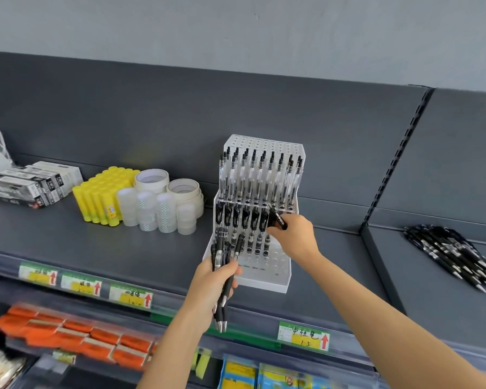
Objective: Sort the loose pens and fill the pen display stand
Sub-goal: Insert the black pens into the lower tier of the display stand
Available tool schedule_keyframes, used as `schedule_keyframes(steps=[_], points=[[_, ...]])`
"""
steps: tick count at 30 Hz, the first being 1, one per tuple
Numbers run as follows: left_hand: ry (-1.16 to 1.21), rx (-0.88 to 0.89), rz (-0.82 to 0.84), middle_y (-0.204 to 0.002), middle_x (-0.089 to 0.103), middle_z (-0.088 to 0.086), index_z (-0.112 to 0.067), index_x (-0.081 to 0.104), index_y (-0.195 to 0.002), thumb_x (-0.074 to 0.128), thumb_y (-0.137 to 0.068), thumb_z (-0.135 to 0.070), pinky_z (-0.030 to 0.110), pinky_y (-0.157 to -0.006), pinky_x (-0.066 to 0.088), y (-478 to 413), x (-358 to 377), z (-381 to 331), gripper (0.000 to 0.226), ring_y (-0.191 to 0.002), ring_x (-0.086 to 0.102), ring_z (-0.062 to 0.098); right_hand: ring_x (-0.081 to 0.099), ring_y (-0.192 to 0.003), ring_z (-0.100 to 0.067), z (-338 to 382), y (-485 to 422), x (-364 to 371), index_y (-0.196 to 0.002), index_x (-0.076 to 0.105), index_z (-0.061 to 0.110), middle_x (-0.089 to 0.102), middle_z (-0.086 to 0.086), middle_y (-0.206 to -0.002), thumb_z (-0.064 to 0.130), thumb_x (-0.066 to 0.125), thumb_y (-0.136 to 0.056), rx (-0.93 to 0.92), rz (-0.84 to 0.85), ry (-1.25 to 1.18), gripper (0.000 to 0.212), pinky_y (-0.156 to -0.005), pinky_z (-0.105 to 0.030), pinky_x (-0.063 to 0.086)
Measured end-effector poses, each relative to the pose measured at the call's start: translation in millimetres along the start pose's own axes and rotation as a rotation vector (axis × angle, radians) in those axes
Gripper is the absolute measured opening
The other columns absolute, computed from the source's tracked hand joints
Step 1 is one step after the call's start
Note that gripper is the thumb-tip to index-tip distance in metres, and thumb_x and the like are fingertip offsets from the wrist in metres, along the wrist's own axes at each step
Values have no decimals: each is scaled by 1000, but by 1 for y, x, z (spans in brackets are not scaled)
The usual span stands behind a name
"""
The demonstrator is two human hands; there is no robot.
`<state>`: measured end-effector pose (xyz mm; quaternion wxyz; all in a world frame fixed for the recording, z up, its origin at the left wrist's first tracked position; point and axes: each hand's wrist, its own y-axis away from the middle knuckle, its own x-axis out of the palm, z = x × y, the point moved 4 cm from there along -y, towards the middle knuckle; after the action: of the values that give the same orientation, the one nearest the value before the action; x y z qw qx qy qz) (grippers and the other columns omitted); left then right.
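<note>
A white tiered pen display stand [267, 282] sits on the grey shelf. Its upper tier is filled with clear-barrelled pens [260, 175]. The middle tier holds a row of black pens [244, 220] on its left part. My right hand [295, 237] pinches a black pen [277, 217] at the right end of that row. My left hand [213, 287] grips a bundle of black pens [222, 279] in front of the stand, tips pointing down. A pile of loose black pens [452, 255] lies on the shelf at the right.
Yellow glue sticks [101, 195], clear tape rolls [155, 210] and masking tape rolls [177, 186] stand left of the stand. Boxes [31, 182] lie at the far left. Price labels [303, 335] line the shelf edge. Orange packs [76, 332] fill the lower shelf.
</note>
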<state>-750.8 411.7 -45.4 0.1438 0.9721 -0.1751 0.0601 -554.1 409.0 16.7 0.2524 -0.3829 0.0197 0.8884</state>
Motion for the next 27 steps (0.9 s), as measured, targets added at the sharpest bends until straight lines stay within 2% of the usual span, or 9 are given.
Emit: schedule_keyframes(steps=[5,8,10,13,17,19,21,23,27], points=[[15,-8,-14,-78,60,14,-8,63,-92,62,-92,-16,34,-58,40,-2,0,3,9,-63,47,22,28,-47,-13,-1,0,1,-54,35,16,36,2,-52,13,65,-85,1,-1,-15,43,-42,-21,22],[26,-14,-20,-77,60,13,-6,63,-93,61,-92,-14,33,-57,40,0,3,4,9,-60,48,20,36,-53,-12,-2,6,-1,-67,46,13,46,4,-61,20,66,-85,-2,-19,-54,28,-46,-21,28],[31,-16,-27,-76,61,12,-5,63,-94,61,-92,-14,32,-57,41,0,4,4,9,-60,49,20,41,-60,-14,-3,12,-6,-83,50,9,50,2,-72,25,61,-88,32,-42,-157,20,-50,-23,34],[30,-21,-32,-76,62,12,-6,63,-93,61,-92,-15,33,-58,41,-1,2,5,8,-60,49,20,40,-67,-19,-5,14,-13,-88,48,-3,47,-6,-76,22,48,-91,129,-79,-372,25,-58,-31,35],[28,-19,-19,-77,62,12,-6,62,-97,61,-92,-14,32,-57,41,0,4,3,9,-61,49,20,24,-56,-16,-2,10,-24,-70,40,0,30,-3,-61,21,51,-90,119,-130,-439,31,-55,-29,25],[27,-14,-11,-77,62,12,-6,62,-97,61,-92,-14,32,-57,41,0,5,2,10,-61,48,21,21,-53,-14,1,9,-28,-73,47,-8,29,-2,-58,23,56,-89,80,-148,-395,36,-51,-26,21],[26,-11,-6,-76,62,12,-6,62,-97,61,-92,-14,33,-57,40,0,5,1,10,-61,49,21,30,-53,-16,1,9,-30,-80,59,-5,43,-4,-60,22,59,-89,43,-158,-352,29,-51,-26,28],[26,-8,-5,-75,63,11,-6,62,-98,62,-92,-14,32,-57,41,1,6,0,11,-61,50,20,51,-61,-21,2,10,-31,-86,65,3,62,-5,-70,18,60,-90,2,-183,-276,16,-59,-31,43],[21,-6,0,-75,64,9,-7,62,-99,62,-92,-15,32,-58,42,2,7,0,11,-62,51,19,62,-83,-30,0,9,-29,-90,63,0,68,-12,-84,11,57,-90,-32,-226,-147,12,-71,-35,51]])
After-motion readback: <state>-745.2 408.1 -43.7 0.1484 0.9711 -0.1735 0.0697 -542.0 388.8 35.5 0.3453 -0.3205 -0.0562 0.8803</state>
